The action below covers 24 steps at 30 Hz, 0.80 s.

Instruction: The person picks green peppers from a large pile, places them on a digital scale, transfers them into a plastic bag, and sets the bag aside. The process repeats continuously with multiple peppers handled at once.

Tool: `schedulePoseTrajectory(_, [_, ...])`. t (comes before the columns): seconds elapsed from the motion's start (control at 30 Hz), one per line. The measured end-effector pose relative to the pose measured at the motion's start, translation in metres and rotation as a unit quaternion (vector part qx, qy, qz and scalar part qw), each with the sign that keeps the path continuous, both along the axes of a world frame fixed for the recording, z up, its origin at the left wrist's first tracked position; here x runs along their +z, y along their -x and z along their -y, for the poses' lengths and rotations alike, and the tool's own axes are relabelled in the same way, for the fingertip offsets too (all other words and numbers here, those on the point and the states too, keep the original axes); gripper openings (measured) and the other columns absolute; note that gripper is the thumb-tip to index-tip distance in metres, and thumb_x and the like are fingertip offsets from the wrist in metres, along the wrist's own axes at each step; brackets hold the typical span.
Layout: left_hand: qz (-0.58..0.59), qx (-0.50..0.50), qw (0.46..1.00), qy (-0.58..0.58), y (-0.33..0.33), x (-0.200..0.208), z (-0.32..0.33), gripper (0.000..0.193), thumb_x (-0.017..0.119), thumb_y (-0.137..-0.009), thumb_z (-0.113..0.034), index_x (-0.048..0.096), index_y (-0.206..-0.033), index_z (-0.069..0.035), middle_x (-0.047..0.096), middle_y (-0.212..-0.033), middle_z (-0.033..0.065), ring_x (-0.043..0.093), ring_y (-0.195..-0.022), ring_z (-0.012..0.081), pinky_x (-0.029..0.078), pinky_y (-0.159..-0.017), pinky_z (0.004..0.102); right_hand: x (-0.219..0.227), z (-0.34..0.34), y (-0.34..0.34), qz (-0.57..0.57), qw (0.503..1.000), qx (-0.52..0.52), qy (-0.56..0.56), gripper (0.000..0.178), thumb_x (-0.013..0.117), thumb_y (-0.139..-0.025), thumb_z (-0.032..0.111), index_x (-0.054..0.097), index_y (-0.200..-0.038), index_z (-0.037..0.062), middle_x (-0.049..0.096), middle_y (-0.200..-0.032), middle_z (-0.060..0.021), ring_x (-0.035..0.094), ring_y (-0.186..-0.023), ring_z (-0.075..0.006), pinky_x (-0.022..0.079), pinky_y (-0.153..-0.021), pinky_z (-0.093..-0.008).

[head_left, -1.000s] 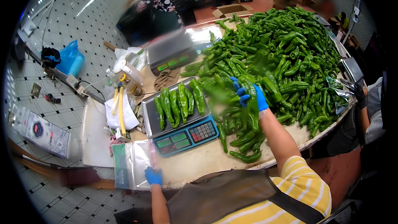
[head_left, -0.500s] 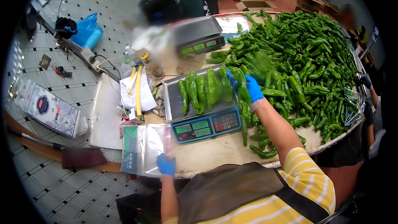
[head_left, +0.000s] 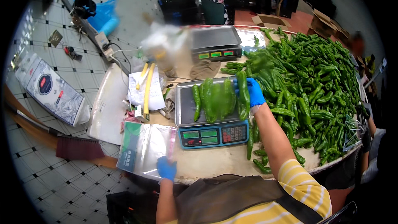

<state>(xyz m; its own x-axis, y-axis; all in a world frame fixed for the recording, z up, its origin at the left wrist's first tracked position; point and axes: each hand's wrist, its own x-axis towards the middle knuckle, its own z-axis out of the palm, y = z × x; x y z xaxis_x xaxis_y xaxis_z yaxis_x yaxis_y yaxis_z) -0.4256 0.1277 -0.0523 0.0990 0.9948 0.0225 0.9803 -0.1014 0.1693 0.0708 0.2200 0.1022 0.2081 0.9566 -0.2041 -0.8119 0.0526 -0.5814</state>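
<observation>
In my blue-gloved right hand is a long green pepper, held upright over the right edge of a digital scale's metal tray. To its left, several green peppers lie side by side on the tray, partly blurred. The scale's blue front panel faces me, with lit displays and a keypad. My left hand, also gloved in blue, rests on the near edge of a stack of clear plastic bags. Its fingers look stretched out over the plastic, though small in view.
A large heap of green peppers covers the table's right side. Behind stands a second scale, with a brown cloth before it. Papers with yellow strips lie left. A gloved co-worker's arm shows at the right edge.
My view has shifted, moving the table slightly right and down in the picture. The right hand still holds a pepper at the tray's edge. My left hand stays on the bags.
</observation>
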Motion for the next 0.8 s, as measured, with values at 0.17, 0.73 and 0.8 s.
schedulePoseTrajectory(0.17, [0.036,-0.005,0.999,0.001,0.003,0.003,-0.002,0.047,0.079,-0.07,-0.032,0.055,-0.1,-0.004,0.056,-0.102,0.0195,0.053,-0.099,0.0379,0.044,-0.087,0.0472,-0.023,-0.045,0.033,0.301,0.945,-0.068,0.111,0.027,0.067,-0.083,0.021,0.06,-0.104,0.0051,0.065,-0.092,-0.0092,0.06,-0.075,-0.0192,0.05,-0.067,-0.035])
schedulePoseTrajectory(0.73, [0.036,0.007,0.994,-0.102,-0.001,0.037,-0.021,0.026,0.075,-0.075,-0.021,0.056,-0.086,-0.006,0.056,-0.09,0.015,0.057,-0.086,0.0368,0.045,-0.075,0.0487,-0.016,0.079,0.187,0.747,0.632,-0.023,-0.206,0.03,0.068,-0.077,0.015,0.06,-0.103,0.004,0.058,-0.094,-0.0191,0.057,-0.092,-0.0386,0.048,-0.081,-0.0447])
schedulePoseTrajectory(0.8, [0.034,0.012,0.993,-0.113,0.01,0.029,-0.024,0.028,0.076,-0.075,-0.023,0.059,-0.091,-0.008,0.058,-0.092,0.014,0.057,-0.087,0.0364,0.046,-0.075,0.0486,-0.046,0.093,0.233,0.774,0.56,0.123,-0.27,0.032,0.069,-0.077,0.021,0.06,-0.104,0.005,0.059,-0.101,-0.0187,0.059,-0.095,-0.0371,0.049,-0.081,-0.0448])
